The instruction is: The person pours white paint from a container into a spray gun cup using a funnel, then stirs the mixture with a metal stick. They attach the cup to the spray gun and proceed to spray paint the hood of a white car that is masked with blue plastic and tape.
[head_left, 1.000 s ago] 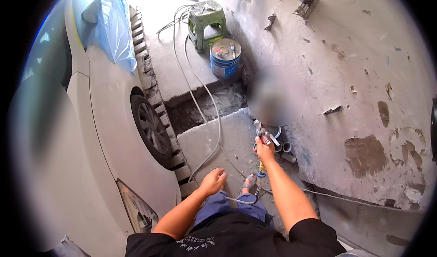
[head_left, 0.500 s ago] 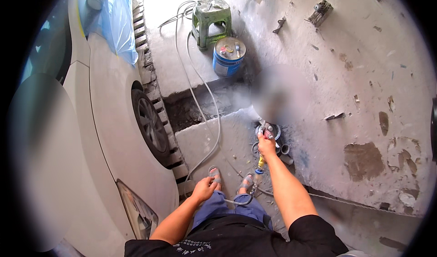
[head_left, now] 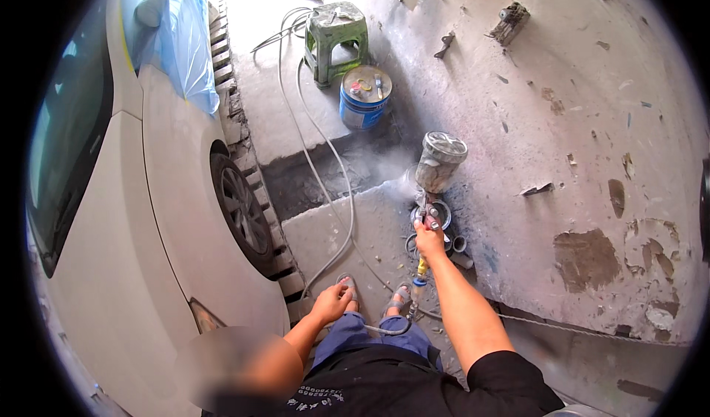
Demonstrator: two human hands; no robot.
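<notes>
My right hand (head_left: 430, 239) is wrapped round the handle of a spray gun (head_left: 431, 211). A paint-stained cup (head_left: 439, 164) with a lid sits on top of the gun, tilted to the right. Pale mist spreads from the nozzle to the left, over a dark trench in the floor. Below the grip, a yellow fitting and a clear filter with a blue ring (head_left: 419, 282) join the gun to a grey hose (head_left: 396, 331). My left hand (head_left: 333, 302) hangs low over my feet with its fingers loosely curled; whether anything is in them is hidden.
A light-coloured car (head_left: 177, 195), partly draped in blue film (head_left: 188, 47), stands at left. Ahead are a green stool (head_left: 336, 36) and a blue bucket (head_left: 364, 99). Cans and rings (head_left: 442, 214) lie below the gun. The hose runs across the floor; a rough wall (head_left: 532, 136) rises at right.
The view has shifted slightly. My right hand keeps hold of the spray gun in nearly the same place, and mist still comes out. The gun's cup, blurred before, now shows clearly.
</notes>
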